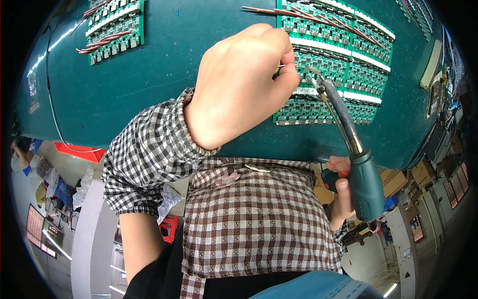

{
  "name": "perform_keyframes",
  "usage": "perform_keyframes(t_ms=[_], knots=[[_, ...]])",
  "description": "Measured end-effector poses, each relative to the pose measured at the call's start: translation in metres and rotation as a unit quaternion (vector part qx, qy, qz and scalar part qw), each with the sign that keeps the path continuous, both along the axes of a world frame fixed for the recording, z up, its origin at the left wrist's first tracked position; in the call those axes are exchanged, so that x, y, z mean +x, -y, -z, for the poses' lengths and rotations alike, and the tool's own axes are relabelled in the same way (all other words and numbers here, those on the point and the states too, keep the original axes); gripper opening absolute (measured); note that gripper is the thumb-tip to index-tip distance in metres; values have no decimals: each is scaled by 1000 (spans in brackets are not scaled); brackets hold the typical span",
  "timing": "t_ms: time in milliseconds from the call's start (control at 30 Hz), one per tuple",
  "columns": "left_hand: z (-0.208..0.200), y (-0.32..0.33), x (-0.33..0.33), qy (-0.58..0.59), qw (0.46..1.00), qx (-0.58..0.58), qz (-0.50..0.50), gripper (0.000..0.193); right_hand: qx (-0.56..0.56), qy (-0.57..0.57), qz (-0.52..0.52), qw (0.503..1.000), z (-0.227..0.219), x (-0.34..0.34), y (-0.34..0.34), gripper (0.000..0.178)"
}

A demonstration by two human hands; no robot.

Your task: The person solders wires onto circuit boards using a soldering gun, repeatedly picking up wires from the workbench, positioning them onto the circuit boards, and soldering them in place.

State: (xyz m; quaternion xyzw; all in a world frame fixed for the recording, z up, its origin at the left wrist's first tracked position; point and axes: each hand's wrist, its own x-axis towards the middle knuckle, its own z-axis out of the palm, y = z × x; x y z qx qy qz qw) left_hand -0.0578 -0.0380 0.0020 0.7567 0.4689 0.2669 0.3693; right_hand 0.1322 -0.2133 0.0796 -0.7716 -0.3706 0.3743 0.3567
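My left hand (244, 74), in a checked sleeve cover (149, 144), is closed in a pinch over the left edge of a large panel of green circuit boards (366, 74). A short bit of thin wire (282, 66) shows between its thumb and fingers. My right hand (342, 199) grips the dark green handle of a soldering gun (367, 184), with part of the fingers hidden behind it. The gun's bent metal tip reaches over the board rows, a little right of my left fingertips. Red, white and dark wires (318, 20) lie across the panel's far rows.
Another green board panel (115, 32) with reddish wires lies at the far left of the dark green table (164, 89). A third panel (418, 15) is at the far right. A cable (52, 104) runs down the table's left side. Cardboard boxes (393, 182) stand below its right edge.
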Motion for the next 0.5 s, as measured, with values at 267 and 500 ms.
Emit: perform_keyframes(t_ms=[267,500], knots=[[0,3,0,6,1000,7,-5,9,20,-21,-33,999,6,11,5,56],[3,5,1,9,1000,26,-14,11,8,-48,7,999,4,5,3,50]])
